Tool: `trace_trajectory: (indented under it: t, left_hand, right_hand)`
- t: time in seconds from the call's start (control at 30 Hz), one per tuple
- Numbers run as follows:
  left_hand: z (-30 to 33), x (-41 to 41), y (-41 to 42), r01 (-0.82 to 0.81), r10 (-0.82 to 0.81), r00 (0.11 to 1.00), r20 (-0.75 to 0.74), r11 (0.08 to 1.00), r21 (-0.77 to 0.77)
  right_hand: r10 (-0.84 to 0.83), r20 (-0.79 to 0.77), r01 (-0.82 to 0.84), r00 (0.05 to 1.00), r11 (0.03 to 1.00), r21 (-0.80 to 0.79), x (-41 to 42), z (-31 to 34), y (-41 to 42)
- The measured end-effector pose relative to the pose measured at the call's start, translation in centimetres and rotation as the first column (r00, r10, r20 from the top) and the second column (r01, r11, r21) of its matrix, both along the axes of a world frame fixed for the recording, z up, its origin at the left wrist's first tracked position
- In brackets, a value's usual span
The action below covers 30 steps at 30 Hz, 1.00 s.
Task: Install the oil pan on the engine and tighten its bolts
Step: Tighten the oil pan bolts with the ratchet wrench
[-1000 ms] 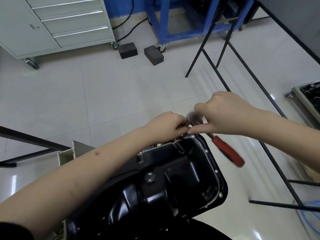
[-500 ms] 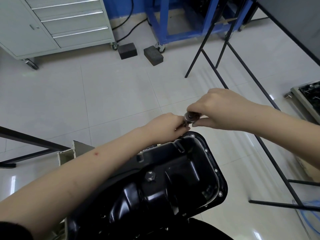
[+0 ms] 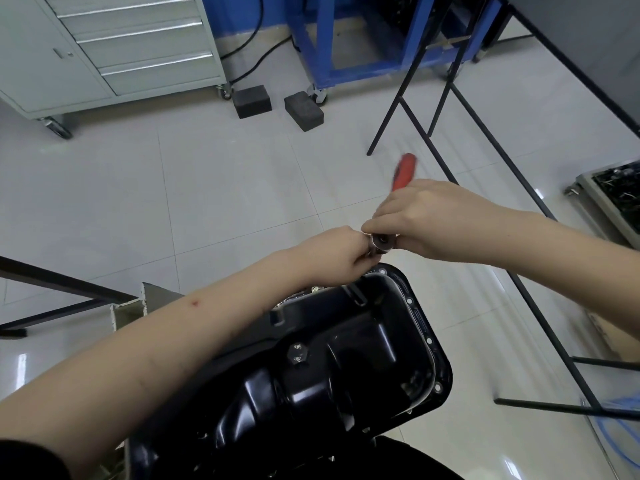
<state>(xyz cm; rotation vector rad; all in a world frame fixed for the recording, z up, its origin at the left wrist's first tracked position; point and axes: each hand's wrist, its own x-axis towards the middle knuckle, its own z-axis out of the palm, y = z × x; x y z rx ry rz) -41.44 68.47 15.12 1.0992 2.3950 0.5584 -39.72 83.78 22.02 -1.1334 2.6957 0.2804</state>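
I see the shiny black metal oil pan (image 3: 346, 358) low in the middle, sitting bottom-up, with its silver drain bolt (image 3: 298, 354) on top. At its far rim, my left hand (image 3: 332, 258) pinches the metal stem under the red-handled ratchet wrench (image 3: 403, 171). My right hand (image 3: 426, 220) curls around the wrench's silver head (image 3: 382, 241). The red handle looks blurry.

Red ratchet handle (image 3: 404, 170) motion-blurred.
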Motion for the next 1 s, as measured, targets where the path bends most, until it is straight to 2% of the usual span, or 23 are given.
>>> trace_trajectory:
  t: [0.13,0.27,0.33,0.4,0.47,0.53,0.6,0.67,0.8,0.9,1.0]
  left_hand:
    - [-0.1,0.0,-0.5,-0.085,0.085,0.996,0.025,0.996,0.000]
    - [-0.2,0.1,-0.4,-0.094,0.094,0.996,-0.006,0.995,-0.017]
    - [-0.2,0.0,-0.4,-0.069,0.069,0.998,-0.005,0.997,-0.021]
    - [-0.2,0.0,-0.4,-0.041,0.041,0.999,0.011,0.999,-0.004]
    - [0.0,0.1,-0.2,0.000,0.000,1.000,0.022,1.000,-0.003]
    - [0.0,0.1,-0.2,0.015,-0.015,0.999,0.045,1.000,0.009]
    - [0.1,0.1,-0.4,-0.003,0.000,0.995,0.101,1.000,0.031]
    - [0.0,0.0,-0.7,-0.060,0.051,0.989,0.142,0.997,0.058]
    - [-0.2,0.3,-0.6,-0.146,0.140,0.985,0.104,0.987,0.060]
    - [-0.4,0.5,-0.6,-0.127,0.121,0.989,0.079,0.989,0.074]
    - [-0.2,0.4,-0.5,-0.082,0.079,0.995,0.064,0.995,0.051]
  right_hand:
    - [-0.222,-0.013,0.222,0.975,0.975,-0.032,0.4,-0.2,-0.2]
    - [-0.318,0.002,0.318,0.948,0.947,-0.043,1.3,-0.4,-0.8]
    - [-0.284,0.017,0.284,0.959,0.956,-0.076,1.2,-0.4,-0.5]
    - [-0.157,0.008,0.157,0.988,0.983,-0.091,0.9,-0.2,-0.1]
    - [-0.018,-0.011,0.017,1.000,0.999,-0.044,0.5,-0.1,0.1]
    - [0.023,0.014,-0.022,1.000,0.999,-0.025,0.4,0.1,0.0]
    - [-0.003,0.016,0.003,1.000,1.000,-0.020,0.3,0.1,-0.1]
    - [-0.122,-0.003,0.122,0.993,0.992,-0.014,0.5,0.0,-0.2]
    - [-0.351,-0.001,0.351,0.936,0.936,0.015,1.4,-0.2,-1.0]
    - [-0.342,0.034,0.343,0.939,0.939,-0.038,1.5,-0.3,-1.0]
    - [-0.221,0.045,0.224,0.974,0.972,-0.075,1.0,-0.1,-0.5]
